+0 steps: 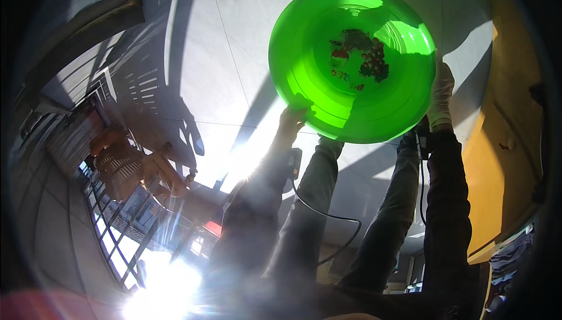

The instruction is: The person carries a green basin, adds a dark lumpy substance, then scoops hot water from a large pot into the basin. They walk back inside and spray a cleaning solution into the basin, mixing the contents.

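Both forearms, in dark sleeves, rise from the lower edge and stretch far out, ending at a large green plate (328,80) held between the two hands; the left hand (291,120) grips the plate's lower left rim, fingers curled over the edge; the right hand (440,95), in a pale glove or cloth, is pressed along the right rim, though how far its fingers wrap cannot be told. The plate is round, translucent bright green with concentric ridges, and bears a small print of grapes and fruit (363,57) near its centre. A black cable (328,217) loops between the forearms from a small device (294,162) at the left wrist. Strong sun glare below the left arm washes out that sleeve and the railing (117,226) beyond.
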The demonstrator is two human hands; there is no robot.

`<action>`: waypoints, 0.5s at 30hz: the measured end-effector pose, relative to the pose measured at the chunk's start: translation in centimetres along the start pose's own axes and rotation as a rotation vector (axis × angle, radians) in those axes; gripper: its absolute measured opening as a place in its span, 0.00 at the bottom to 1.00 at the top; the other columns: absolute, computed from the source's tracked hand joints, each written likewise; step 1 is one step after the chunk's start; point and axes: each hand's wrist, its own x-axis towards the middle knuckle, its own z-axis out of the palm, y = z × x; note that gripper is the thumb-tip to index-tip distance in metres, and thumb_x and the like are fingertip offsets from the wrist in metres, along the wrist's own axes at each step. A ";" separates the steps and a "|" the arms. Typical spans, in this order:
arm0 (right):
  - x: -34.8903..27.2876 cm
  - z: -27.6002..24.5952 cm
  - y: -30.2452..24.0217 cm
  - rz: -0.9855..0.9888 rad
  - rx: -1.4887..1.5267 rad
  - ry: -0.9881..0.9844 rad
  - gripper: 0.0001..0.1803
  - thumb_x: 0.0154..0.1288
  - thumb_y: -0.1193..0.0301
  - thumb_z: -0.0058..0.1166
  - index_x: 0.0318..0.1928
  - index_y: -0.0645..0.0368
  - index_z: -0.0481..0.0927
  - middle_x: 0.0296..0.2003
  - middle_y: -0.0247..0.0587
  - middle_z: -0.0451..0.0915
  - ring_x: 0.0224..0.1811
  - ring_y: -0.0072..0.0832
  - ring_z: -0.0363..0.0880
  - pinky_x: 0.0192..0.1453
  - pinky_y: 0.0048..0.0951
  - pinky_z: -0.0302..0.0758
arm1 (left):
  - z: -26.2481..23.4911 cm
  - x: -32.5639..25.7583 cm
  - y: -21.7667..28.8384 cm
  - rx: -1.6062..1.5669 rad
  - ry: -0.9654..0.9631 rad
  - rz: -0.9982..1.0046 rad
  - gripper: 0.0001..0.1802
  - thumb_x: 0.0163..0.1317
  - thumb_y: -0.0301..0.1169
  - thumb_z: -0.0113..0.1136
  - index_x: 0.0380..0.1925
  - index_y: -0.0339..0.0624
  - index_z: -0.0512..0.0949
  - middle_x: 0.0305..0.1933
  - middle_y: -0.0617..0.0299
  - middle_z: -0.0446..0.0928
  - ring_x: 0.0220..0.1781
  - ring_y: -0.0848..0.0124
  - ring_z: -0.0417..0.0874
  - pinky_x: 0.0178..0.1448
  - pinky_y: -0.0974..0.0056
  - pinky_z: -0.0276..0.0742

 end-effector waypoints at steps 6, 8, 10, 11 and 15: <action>-7.7 -11.8 1.1 0.829 0.870 -0.145 0.33 0.66 0.56 0.54 0.64 0.63 0.63 0.60 0.49 0.66 0.61 0.35 0.69 0.61 0.40 0.71 | 1.4 -6.8 -3.5 0.580 0.263 0.070 0.27 0.56 0.33 0.64 0.55 0.34 0.71 0.52 0.52 0.74 0.52 0.68 0.77 0.48 0.65 0.78; -11.6 -19.8 0.8 0.797 0.772 -0.183 0.32 0.67 0.57 0.52 0.63 0.66 0.62 0.58 0.51 0.68 0.57 0.37 0.73 0.61 0.38 0.72 | 1.4 -10.5 -4.8 0.499 0.129 0.055 0.23 0.55 0.32 0.63 0.50 0.36 0.76 0.43 0.54 0.79 0.42 0.69 0.82 0.39 0.69 0.81; -15.1 -27.4 0.1 0.885 0.676 -0.142 0.33 0.67 0.56 0.52 0.63 0.68 0.62 0.55 0.51 0.71 0.54 0.37 0.73 0.61 0.37 0.73 | 2.0 -14.3 -6.2 0.395 0.200 -0.137 0.22 0.55 0.31 0.61 0.51 0.39 0.76 0.33 0.58 0.81 0.31 0.69 0.83 0.33 0.69 0.81; -16.5 -30.7 -0.2 1.003 0.675 -0.124 0.33 0.67 0.56 0.53 0.63 0.67 0.62 0.53 0.50 0.71 0.54 0.37 0.73 0.60 0.36 0.73 | 2.2 -16.6 -7.0 0.392 0.216 -0.138 0.20 0.54 0.32 0.61 0.49 0.40 0.77 0.33 0.56 0.82 0.29 0.69 0.83 0.32 0.67 0.81; -20.0 -42.1 -0.5 1.212 0.713 -0.029 0.27 0.64 0.54 0.55 0.54 0.62 0.72 0.46 0.43 0.75 0.45 0.29 0.76 0.50 0.24 0.75 | 2.9 -26.0 -10.6 0.248 0.277 -0.114 0.20 0.56 0.32 0.60 0.49 0.36 0.76 0.34 0.57 0.82 0.30 0.68 0.84 0.31 0.67 0.81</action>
